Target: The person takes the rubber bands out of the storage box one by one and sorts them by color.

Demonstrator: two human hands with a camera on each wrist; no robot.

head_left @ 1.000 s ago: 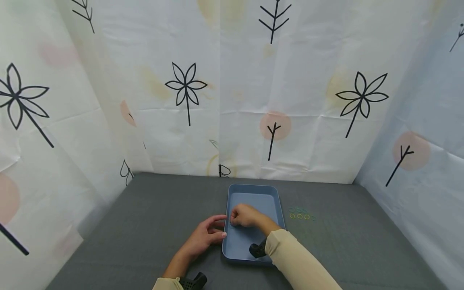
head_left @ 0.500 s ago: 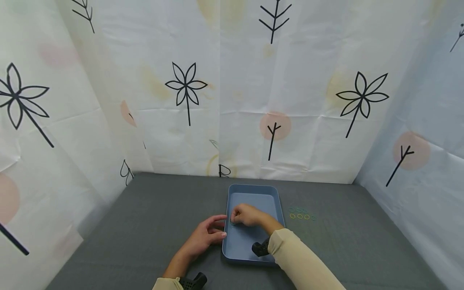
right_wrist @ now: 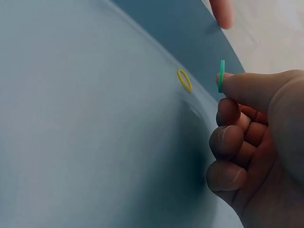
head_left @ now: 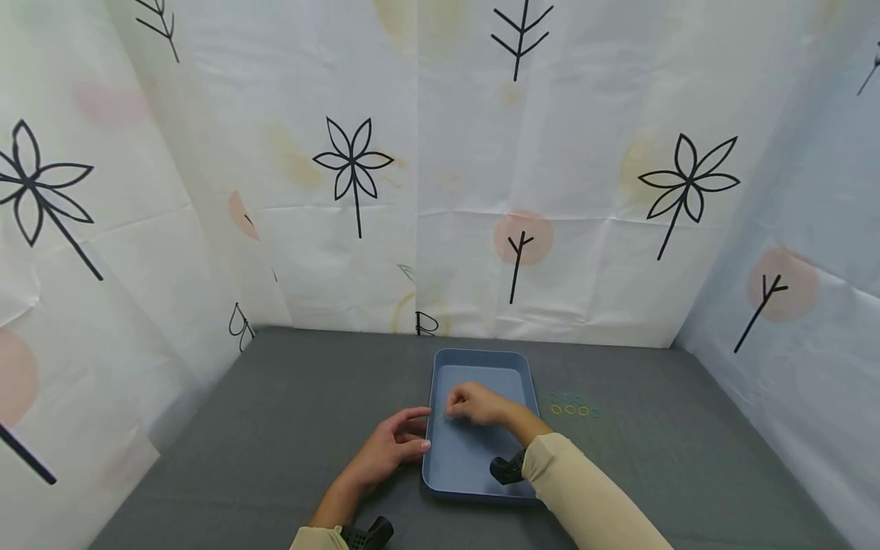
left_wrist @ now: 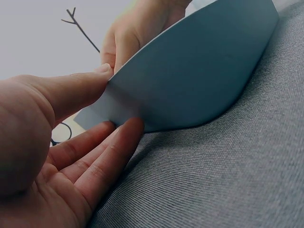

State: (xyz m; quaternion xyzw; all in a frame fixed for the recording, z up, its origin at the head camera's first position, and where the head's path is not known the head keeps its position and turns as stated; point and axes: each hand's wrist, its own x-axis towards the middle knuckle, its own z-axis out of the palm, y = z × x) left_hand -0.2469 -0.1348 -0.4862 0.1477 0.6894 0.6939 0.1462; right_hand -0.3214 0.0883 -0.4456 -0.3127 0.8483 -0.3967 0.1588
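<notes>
Inside the blue tray (head_left: 481, 477), my right hand (head_left: 477, 403) is near the left wall. Its thumb and finger pinch a green rubber band (right_wrist: 221, 77), seen edge-on in the right wrist view; the other fingers are curled. A yellow rubber band (right_wrist: 184, 80) stands apart from the hand, by the base of the tray's wall. My left hand (head_left: 390, 447) is at the tray's left side. In the left wrist view its thumb touches the rim and its extended fingers touch the outer wall (left_wrist: 190, 71).
Several yellow and green rubber bands (head_left: 570, 409) lie in rows on the grey cloth (head_left: 660, 458) right of the tray. A white printed curtain (head_left: 454, 267) encloses the table at the back and both sides.
My right hand has shifted a little right and away from the tray's left wall, and lifted slightly. The left hand stays in place at the tray.
</notes>
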